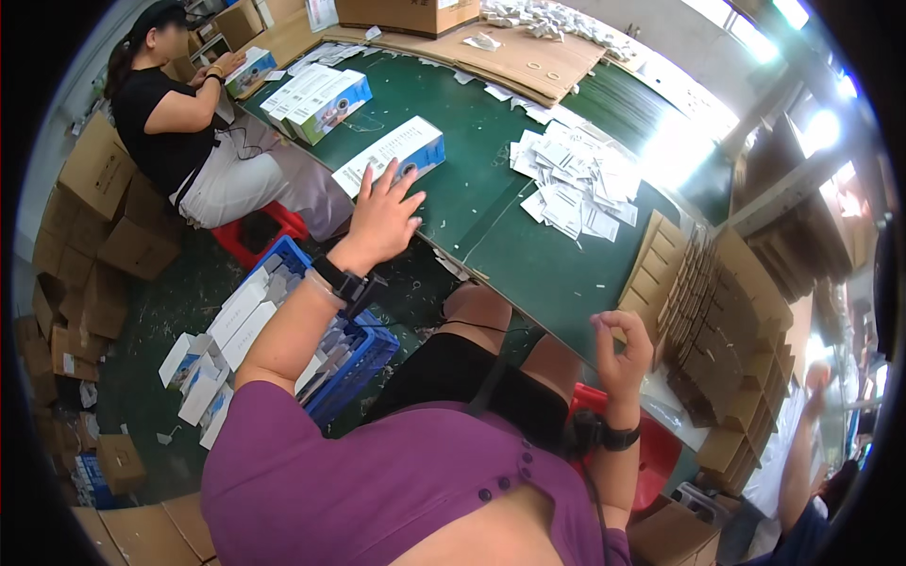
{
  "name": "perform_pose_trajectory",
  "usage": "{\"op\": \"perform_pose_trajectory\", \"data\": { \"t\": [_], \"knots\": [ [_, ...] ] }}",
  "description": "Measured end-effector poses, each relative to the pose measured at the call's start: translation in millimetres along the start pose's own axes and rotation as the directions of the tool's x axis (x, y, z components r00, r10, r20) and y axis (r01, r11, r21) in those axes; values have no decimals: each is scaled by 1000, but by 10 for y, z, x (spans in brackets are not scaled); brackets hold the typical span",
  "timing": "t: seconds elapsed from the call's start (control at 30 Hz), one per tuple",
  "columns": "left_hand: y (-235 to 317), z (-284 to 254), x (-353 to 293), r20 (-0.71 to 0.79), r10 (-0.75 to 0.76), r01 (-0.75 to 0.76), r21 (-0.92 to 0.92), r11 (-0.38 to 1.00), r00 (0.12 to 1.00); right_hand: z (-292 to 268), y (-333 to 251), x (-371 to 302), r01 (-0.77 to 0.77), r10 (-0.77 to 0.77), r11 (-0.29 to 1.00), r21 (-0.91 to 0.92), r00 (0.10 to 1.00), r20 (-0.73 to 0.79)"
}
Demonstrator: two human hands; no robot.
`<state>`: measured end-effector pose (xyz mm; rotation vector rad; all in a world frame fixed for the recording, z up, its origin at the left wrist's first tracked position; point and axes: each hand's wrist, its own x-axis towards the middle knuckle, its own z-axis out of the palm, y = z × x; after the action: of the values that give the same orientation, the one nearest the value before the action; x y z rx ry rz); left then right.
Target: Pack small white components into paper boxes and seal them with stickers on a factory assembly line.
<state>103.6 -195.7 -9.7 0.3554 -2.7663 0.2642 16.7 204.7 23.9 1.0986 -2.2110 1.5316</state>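
Observation:
A white and blue printed carton [392, 156] lies near the left end of the green table. My left hand [382, 217] reaches to its near side with fingers spread, the fingertips overlapping the carton's lower edge. Whether they press on it or hover just in front, I cannot tell. Close to the table's front edge, my right hand [625, 354] is raised with its fingers curled and the thumb brought to them. Anything between those fingertips is hidden or too small to make out. Dark bands circle both wrists.
A pile of white paper leaflets [580, 179] covers the table's middle. More printed cartons [316, 102] stand further left, by a seated person [179, 113] handling another. A blue crate [363, 363] of white boxes sits on the floor at left. Cardboard dividers [722, 321] crowd the right.

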Motion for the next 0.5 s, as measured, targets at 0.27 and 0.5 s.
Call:
{"op": "perform_pose_trajectory", "data": {
  "t": [0.27,0.5],
  "knots": [
    [-784,482,585,146,-337,329,73,941,930,29,2,-62,-21,20,1000,15,998,57],
    [-741,514,272,-14,-495,492,-88,866,869,-41,166,-240,-155,147,986,55,981,129]
  ]
}}
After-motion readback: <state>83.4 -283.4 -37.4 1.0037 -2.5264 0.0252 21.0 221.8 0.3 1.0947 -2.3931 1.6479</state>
